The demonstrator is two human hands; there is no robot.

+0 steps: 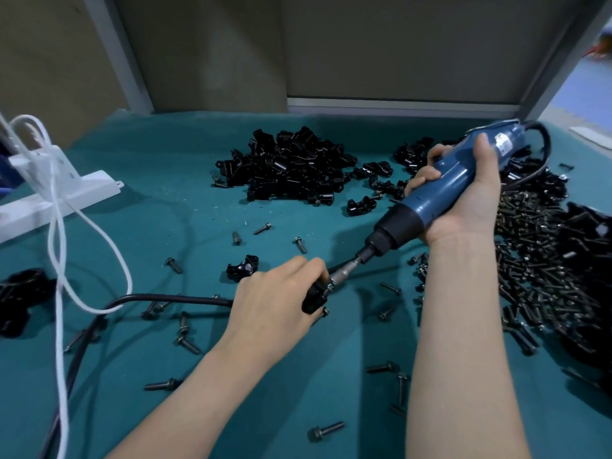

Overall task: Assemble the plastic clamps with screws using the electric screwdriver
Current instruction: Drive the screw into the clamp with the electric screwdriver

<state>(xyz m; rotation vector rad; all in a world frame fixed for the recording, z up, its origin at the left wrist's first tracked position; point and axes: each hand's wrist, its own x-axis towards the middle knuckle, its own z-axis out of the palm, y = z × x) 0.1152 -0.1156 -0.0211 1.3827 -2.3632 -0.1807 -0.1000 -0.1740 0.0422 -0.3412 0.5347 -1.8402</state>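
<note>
A black clamp (315, 298) is gripped in the left hand (275, 299) while the blue screwdriver (440, 190), clasped by the right hand (463, 197), is pressed to its screw (329, 286) above the green worktop (165, 226).

1. Table cover (198, 207): teal cloth, matt, lightly lint-flecked.
2. Clamps (291, 164): black plastic, glossy, smooth.
3. Screws (533, 260): dark metal, dull sheen.
4. Electric screwdriver (447, 187): glossy blue plastic body, matt black collar, bare bright metal bit holder.
5. Cord (60, 326): white braided fibre, matt.
6. Cable (165, 297): black rubbery jacket, smooth.
</note>
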